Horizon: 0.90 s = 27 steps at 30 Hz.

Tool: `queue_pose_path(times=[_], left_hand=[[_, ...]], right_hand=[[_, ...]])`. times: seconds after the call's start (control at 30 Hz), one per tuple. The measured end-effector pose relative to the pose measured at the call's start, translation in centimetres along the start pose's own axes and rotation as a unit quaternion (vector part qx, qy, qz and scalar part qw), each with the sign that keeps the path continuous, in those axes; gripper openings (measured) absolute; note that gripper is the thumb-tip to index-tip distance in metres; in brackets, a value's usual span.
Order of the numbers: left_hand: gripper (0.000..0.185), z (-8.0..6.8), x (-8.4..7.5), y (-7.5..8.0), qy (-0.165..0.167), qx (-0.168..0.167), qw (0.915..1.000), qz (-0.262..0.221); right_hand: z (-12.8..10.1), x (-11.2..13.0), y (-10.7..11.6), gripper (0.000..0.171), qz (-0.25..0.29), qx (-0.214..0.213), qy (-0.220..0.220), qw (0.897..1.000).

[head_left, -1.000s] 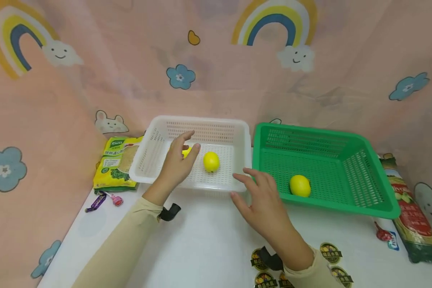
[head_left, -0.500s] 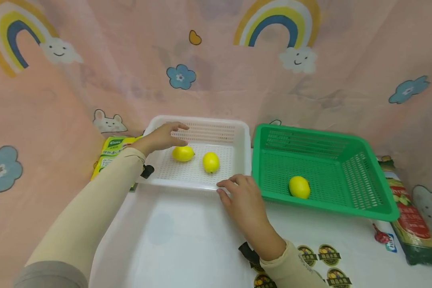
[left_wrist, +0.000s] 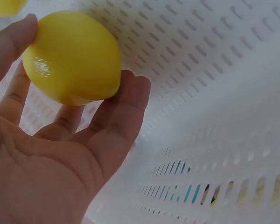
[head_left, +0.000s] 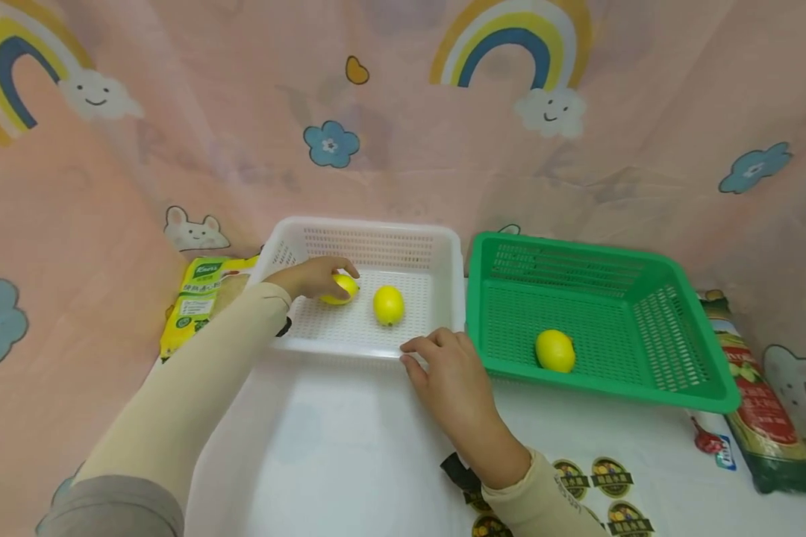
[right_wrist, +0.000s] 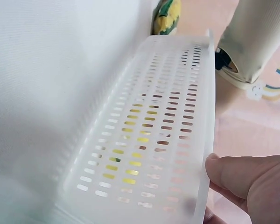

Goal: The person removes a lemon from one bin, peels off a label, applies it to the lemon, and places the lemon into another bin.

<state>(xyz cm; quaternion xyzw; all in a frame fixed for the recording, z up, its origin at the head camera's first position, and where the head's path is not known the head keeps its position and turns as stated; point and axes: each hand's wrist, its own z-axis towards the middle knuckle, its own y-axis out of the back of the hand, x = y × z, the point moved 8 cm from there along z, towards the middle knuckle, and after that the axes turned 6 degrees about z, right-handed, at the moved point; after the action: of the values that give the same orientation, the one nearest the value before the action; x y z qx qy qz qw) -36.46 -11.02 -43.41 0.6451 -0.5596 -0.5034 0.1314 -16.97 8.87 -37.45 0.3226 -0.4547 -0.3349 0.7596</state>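
Change since earlier frame: left hand (head_left: 316,277) has dropped from the far wall of the white basket (head_left: 443,246) onto the left lemon (head_left: 341,289); right hand unchanged.
Left hand pose: arm reaches forward across the basket's near-left corner; thumb and fingers (left_wrist: 126,116) curl round the left lemon, gripping it, as the wrist view confirms.
Left lemon location: inside the white basket, left of the second lemon (head_left: 388,305).
Right hand (head_left: 446,373) pose: fingers bent and close together, holding the basket's near rim; thumb (right_wrist: 242,175) presses the rim's edge.
Green basket (head_left: 645,261): just beside the white one, holding a third lemon (head_left: 554,350).
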Motion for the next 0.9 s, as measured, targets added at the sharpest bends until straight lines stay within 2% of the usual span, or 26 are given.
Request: queue_pose_path(times=[0.4,0.5,0.6,0.7,0.77,0.9], left_hand=[[0.036,0.1,0.1,-0.6,-0.014,-0.01,0.9985,0.051],[0.035,0.2,0.0,-0.3,-0.021,-0.019,0.9977,0.061],[0.036,-0.2,-0.4,0.6,-0.036,-0.044,0.9976,0.04],[0.038,-1.3,-1.6,2.0,-0.063,-0.085,0.9944,-0.004],[0.039,-2.5,-2.9,3.0,-0.084,-0.116,0.9892,-0.031],[0.04,-6.1,-6.3,3.9,-0.129,-0.161,0.9756,-0.074]], right_hand=[[-0.2,0.1,0.1,0.011,0.001,0.003,-0.01,1.0],[-0.1,0.3,0.2,0.01,-0.001,-0.005,0.001,1.0],[-0.1,0.4,0.2,0.01,-0.003,-0.009,0.008,1.0],[0.0,0.5,0.2,0.01,-0.003,-0.01,0.013,1.0],[0.1,0.4,0.1,0.01,-0.003,-0.008,0.011,1.0],[0.2,0.2,0.1,0.009,0.0,0.001,0.005,1.0]])
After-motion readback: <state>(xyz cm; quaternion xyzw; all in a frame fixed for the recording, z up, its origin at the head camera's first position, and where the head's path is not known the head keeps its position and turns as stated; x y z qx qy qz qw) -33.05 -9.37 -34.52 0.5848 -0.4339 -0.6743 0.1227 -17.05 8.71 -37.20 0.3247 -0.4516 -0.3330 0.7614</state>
